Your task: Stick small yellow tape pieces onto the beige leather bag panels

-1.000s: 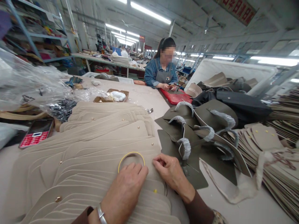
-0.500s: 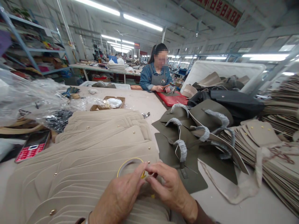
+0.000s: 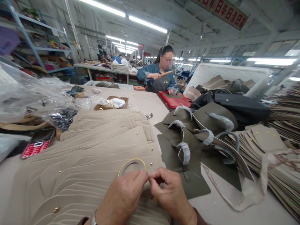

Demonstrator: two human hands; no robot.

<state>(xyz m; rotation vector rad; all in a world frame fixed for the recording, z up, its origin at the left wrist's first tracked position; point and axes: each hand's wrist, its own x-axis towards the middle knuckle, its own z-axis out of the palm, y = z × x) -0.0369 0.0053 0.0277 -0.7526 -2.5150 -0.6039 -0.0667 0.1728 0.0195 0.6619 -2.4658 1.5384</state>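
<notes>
My left hand [image 3: 123, 198] and my right hand [image 3: 170, 195] meet fingertip to fingertip just below a thin yellow-edged tape roll [image 3: 131, 165]. Both are closed in a pinch; what sits between the fingers is too small to make out. They rest on a fanned stack of beige leather panels [image 3: 93, 156] with small brass studs. The roll lies flat on the top panel, touching my left fingers.
Olive-green bag pieces with wrapped handles [image 3: 194, 137] lie to the right, beside stacks of tan cut pieces [image 3: 269, 150]. A red-keyed phone [image 3: 37, 143] and plastic bags [image 3: 28, 93] sit left. Across the table a person [image 3: 159, 76] holds a hammer over a red mat [image 3: 174, 99].
My hands drew together from lying apart on the panels into a shared pinch by the tape roll. The person opposite raised a hammer.
</notes>
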